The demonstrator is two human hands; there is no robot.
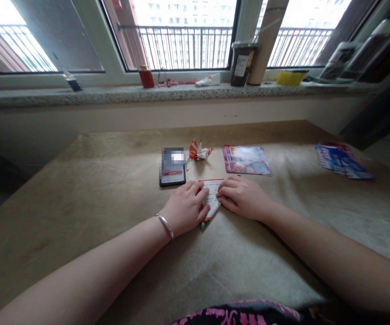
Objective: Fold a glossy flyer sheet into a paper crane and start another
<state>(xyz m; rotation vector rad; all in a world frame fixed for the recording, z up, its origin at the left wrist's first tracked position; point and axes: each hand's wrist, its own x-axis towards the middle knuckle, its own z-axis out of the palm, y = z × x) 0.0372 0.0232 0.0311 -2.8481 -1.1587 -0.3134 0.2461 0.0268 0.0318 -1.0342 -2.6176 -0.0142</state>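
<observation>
A folded piece of printed paper [213, 189], white with a red top edge and a pointed lower end, lies on the table between my hands. My left hand [188, 205], with a silver bracelet at the wrist, holds its left side, fingers bent over the paper. On the right side, my right hand [244, 196] is closed over the edge with its fingers curled together. My palms cover part of both edges. Just beyond stands a folded paper figure [199, 151] in orange and white, with pointed parts. A phone [172, 167] lies to its left, its screen partly blurred.
Pink and blue printed sheets [247, 159] lie beyond my right hand, and more blue printed sheets [343, 160] are fanned out at the far right of the table [113, 189]. Along the granite sill [181, 94] stand a dark lidded container [243, 64], a red box [146, 77] and a yellow item [291, 77].
</observation>
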